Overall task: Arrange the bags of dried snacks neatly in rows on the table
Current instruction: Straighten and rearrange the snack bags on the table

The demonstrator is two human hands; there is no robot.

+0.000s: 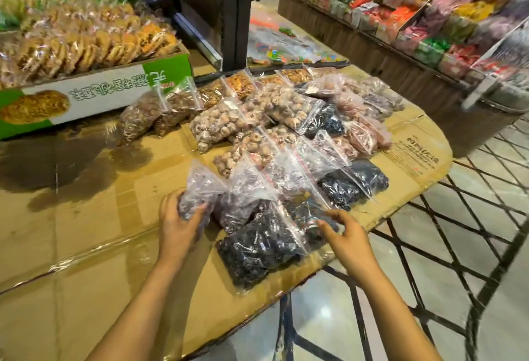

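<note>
Left of the big dark-fruit bag (262, 243) on the cardboard-covered surface (86, 217), the left grip (179, 224) clasps a purplish bag (197, 193) standing with its sealed top up, while right of that landmark, lying long-axis toward the heap, the right grip (345, 232) hovers open-fingered.

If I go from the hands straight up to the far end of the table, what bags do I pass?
Black dried fruit bag → purple-grey snack bag → pale round snack bag → orange-brown snack bag at the far edge.
</note>
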